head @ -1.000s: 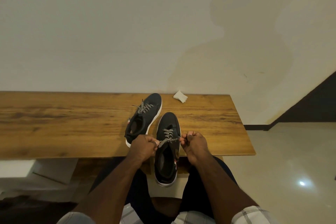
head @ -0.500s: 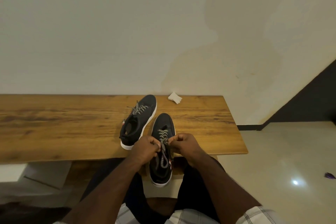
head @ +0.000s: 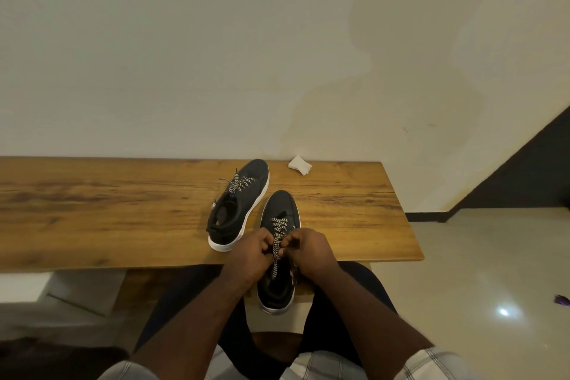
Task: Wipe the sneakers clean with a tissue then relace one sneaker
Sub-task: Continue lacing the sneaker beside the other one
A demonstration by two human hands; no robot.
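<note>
Both hands have come together from either side of the shoe; left hand and right hand pinch the lace between them. A loose pinch could let the crossing slacken, and the shoe, overhanging the table, may tip.

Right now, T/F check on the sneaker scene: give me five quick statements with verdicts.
1. Both hands, left hand and right hand, pinch the lace of the near sneaker. True.
2. The tissue is in the left hand. False: it lies on the bench by the wall.
3. The far sneaker is laced. True.
4. The near sneaker sits fully on the bench. False: its heel overhangs the front edge.
5. The two sneakers are stacked. False: they lie side by side.
</note>
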